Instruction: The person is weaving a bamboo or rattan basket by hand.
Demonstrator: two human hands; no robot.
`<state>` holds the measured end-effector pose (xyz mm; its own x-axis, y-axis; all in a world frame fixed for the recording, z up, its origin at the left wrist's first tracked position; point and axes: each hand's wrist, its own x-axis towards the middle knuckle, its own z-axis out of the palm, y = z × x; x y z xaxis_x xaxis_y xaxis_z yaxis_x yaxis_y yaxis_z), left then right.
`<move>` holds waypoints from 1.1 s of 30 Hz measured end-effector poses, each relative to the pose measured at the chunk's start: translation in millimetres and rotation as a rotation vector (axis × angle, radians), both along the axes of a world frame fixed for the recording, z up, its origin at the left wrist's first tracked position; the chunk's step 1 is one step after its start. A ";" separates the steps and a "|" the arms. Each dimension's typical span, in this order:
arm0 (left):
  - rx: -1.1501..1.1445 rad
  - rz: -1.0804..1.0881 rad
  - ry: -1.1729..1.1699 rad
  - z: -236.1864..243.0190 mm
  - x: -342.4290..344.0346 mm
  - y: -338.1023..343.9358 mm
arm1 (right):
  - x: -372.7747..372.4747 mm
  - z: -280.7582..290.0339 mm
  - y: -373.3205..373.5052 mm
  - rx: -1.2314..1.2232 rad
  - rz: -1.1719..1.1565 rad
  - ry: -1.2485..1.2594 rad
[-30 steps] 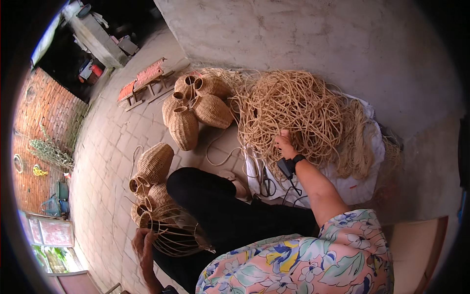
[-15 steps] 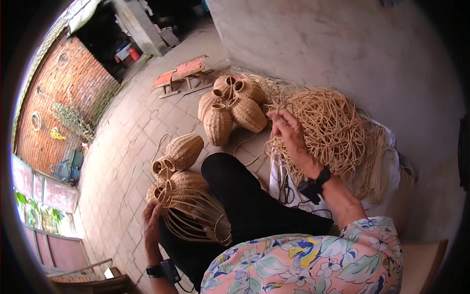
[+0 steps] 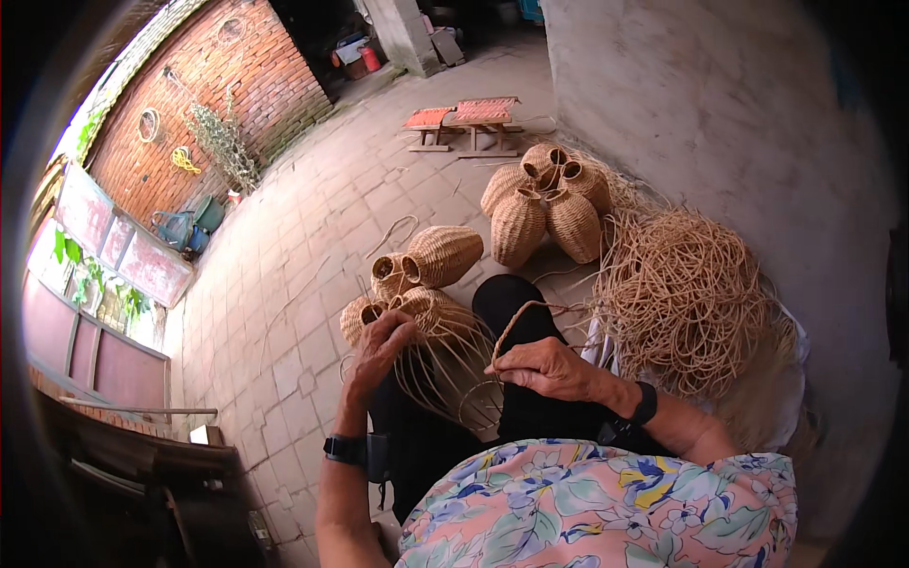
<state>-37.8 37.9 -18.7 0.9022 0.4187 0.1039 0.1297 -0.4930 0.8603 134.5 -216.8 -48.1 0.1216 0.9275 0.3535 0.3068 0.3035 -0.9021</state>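
While the thumb and forefinger of the right hand (image 3: 544, 369) pinch a twisted cord (image 3: 512, 323) just right of the open rib frame (image 3: 445, 379), the left hand (image 3: 382, 345) bends its fingers over that frame's far left end; whether they grip a rib, I cannot tell. The frame lies over dark trousers (image 3: 523, 415). Just beyond it sit a few woven baskets (image 3: 445, 256); farther off, to its right, is a second basket cluster (image 3: 518, 227). A cord heap (image 3: 682, 298) spreads right of the frame, and two low stools (image 3: 485, 110) stand well beyond it.

Behind the clustered baskets (image 3: 574, 225) stand two stools (image 3: 486, 111) — right of the baskets lies the rope pile (image 3: 686, 298).
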 end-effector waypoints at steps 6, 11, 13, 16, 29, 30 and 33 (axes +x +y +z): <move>0.045 0.011 0.021 5.3 2.5 -3.8 | 8.6 -22.2 5.8 -0.108 -0.020 -0.123; 0.087 -0.003 0.038 9.9 3.6 -7.3 | 15.3 -39.6 8.5 -0.203 -0.100 0.009; 0.149 -0.056 0.019 9.8 3.3 -11.5 | 16.4 -41.0 10.1 -0.315 -0.151 0.055; 0.248 -0.126 -0.017 10.2 -1.2 -17.8 | 19.4 -34.1 13.1 -0.374 -0.165 0.146; -0.136 0.080 -0.327 33.4 -41.9 33.7 | 35.1 -26.8 27.7 -0.428 -0.376 0.363; -0.161 0.091 -0.308 24.9 -36.7 25.9 | 34.4 -26.4 27.5 -0.419 -0.363 0.355; -0.005 0.089 -0.327 1.5 -30.3 -1.0 | 32.8 -23.5 26.2 -0.413 -0.365 0.362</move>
<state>-68.1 37.0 -17.2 0.7813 0.4957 0.3794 -0.1108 -0.4880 0.8658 167.3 -190.7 -71.6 0.4985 0.8547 -0.1451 -0.0203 -0.1558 -0.9876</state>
